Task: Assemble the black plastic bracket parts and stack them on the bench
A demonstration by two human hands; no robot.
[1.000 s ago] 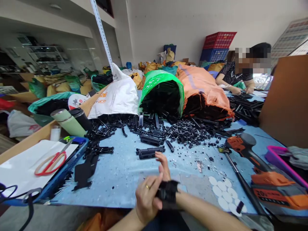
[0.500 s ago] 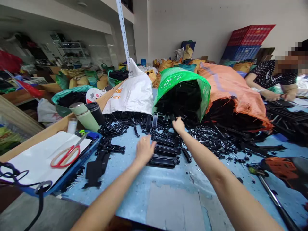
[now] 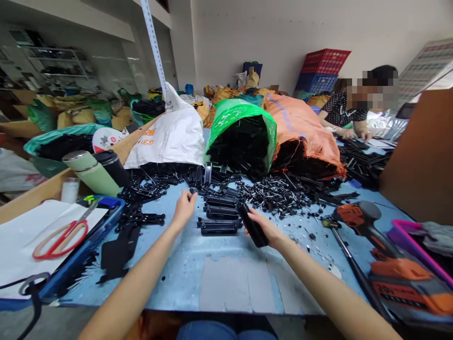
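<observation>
A long black plastic piece [image 3: 253, 227] is gripped in my right hand [image 3: 266, 227], tilted above the blue table, just right of a row of similar black pieces [image 3: 220, 212] lying side by side. My left hand [image 3: 184, 208] is closed left of that row, fingers pinched together. Something small and dark shows at its fingertips; I cannot make out what it is. Beyond both hands lies a heap of small black parts and screws [image 3: 279, 193]. More black linked parts [image 3: 148, 189] lie to the left.
White [image 3: 170, 139], green [image 3: 240, 111] and orange [image 3: 300, 130] sacks lie along the back. At right are a power drill [image 3: 399, 278] and a purple bin [image 3: 421, 245]. Red scissors [image 3: 62, 238] rest on paper in a blue basket [image 3: 76, 264] at left. A co-worker [image 3: 345, 111] works behind.
My right hand has come back from the green sack's mouth toward me, with the black plastic piece in it. My left hand has moved off the row and its fingers have closed. The view has turned right.
</observation>
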